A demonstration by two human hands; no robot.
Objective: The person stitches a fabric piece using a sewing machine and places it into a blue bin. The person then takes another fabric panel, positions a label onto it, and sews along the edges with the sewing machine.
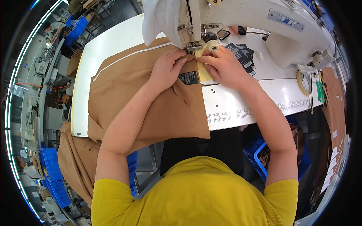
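A large piece of brown fabric (124,90) lies over the white sewing table and hangs off its left front edge. My left hand (167,67) rests on it, thumb and fingers pinching a fold just in front of the sewing machine's presser foot (194,47). Right of the foot, my right hand (224,66) pinches the fabric's edge between thumb and fingers. Between my hands, a black printed label (188,78) lies on the fabric near its right edge. A white strip (132,55) runs along the far side of the fabric. The needle tip is too small to make out.
The white sewing machine (290,30) spans the back right. Several black labels (243,56) lie beneath its arm, near a tape roll (303,83). A ruler strip (241,113) borders the table front. Blue bins (260,150) stand below; brown fabric pieces (333,113) hang at right.
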